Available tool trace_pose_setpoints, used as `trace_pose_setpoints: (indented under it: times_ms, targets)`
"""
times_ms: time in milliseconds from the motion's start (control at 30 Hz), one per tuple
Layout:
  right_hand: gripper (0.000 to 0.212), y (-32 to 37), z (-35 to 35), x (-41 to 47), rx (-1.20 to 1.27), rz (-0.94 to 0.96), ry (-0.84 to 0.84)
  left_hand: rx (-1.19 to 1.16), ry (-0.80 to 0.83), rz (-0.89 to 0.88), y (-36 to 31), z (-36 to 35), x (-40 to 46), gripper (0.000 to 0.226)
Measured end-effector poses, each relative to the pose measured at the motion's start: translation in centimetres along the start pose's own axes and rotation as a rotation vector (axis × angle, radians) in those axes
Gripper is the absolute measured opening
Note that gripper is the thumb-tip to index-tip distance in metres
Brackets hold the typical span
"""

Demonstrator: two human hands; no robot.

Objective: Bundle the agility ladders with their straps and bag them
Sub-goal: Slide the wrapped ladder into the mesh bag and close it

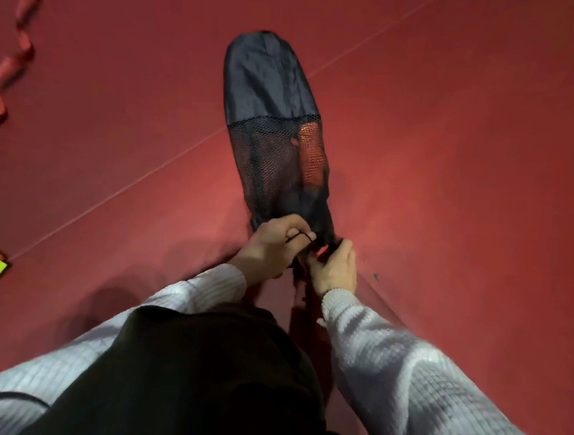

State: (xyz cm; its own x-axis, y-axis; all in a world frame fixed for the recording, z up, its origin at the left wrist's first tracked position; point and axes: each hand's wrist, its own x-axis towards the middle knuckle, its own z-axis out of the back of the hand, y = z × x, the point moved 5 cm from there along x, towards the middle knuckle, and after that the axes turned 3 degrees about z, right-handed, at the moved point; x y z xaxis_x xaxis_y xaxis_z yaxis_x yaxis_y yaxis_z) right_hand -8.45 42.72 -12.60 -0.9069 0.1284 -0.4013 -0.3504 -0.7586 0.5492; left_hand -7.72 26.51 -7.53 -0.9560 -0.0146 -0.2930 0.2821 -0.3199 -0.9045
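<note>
Bag lies on the floor, long axis running straight away from its gathered mouth, which sits at both hands. Left hand pinches the drawstring; right hand grips the mouth fabric. Next pull probably cinches toward the body.

You wore a white ribbed knit top, its sleeves reaching your wrists. A black garment covered your front.
</note>
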Motion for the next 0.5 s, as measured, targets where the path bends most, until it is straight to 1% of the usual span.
trace_pose_setpoints:
  times_ms: [67,100,167,200,233,267,300,333,367,400,433,467,500]
  targets:
    - [0.066,-2.3,-0.4,-2.0,-0.140,-0.037,-0.021,0.020,-0.063,0.044,0.9,1.1,0.5,0.026]
    - [0.068,-3.0,0.1,-3.5,-0.162,-0.099,0.002,0.003,-0.086,0.043,1.1,1.7,0.9,0.024]
    - [0.070,-5.8,-2.4,-1.2,-0.133,-0.208,0.110,-0.018,-0.145,0.031,1.1,2.8,1.5,0.014]
    - [0.070,-5.8,-2.6,-1.4,-0.087,-0.220,0.196,-0.007,-0.166,0.032,1.4,3.0,1.7,0.011]
    - [0.067,-8.2,-6.1,2.4,-0.024,-0.200,0.258,0.006,-0.177,0.040,1.8,3.0,1.9,0.013]
    - [0.060,-7.8,-6.5,1.9,-0.089,-0.095,0.301,0.017,-0.180,0.052,2.2,2.9,1.8,0.015]
    - [0.052,-7.0,-6.1,2.6,-0.042,-0.014,0.260,0.033,-0.177,0.062,2.4,2.8,1.7,0.016]
    - [0.055,-7.5,-6.0,2.5,-0.084,0.032,0.220,0.065,-0.164,0.077,2.8,2.5,1.4,0.018]
    - [0.066,-8.9,-6.4,2.3,0.014,-0.004,0.250,0.129,-0.145,0.096,3.1,2.3,1.2,0.019]
    - [0.069,-10.3,-6.1,2.3,0.046,-0.072,0.205,0.208,-0.131,0.114,3.4,2.2,0.9,0.022]
    - [0.062,-8.7,-3.4,-1.8,-0.042,-0.122,0.151,0.272,-0.129,0.123,3.5,2.2,0.6,0.022]
    - [0.051,-7.8,-2.5,-3.8,0.007,-0.174,0.110,0.301,-0.134,0.121,3.4,2.2,0.3,0.019]
    - [0.041,-5.6,-0.7,-6.8,0.050,-0.153,0.077,0.297,-0.137,0.099,3.3,2.1,0.0,0.015]
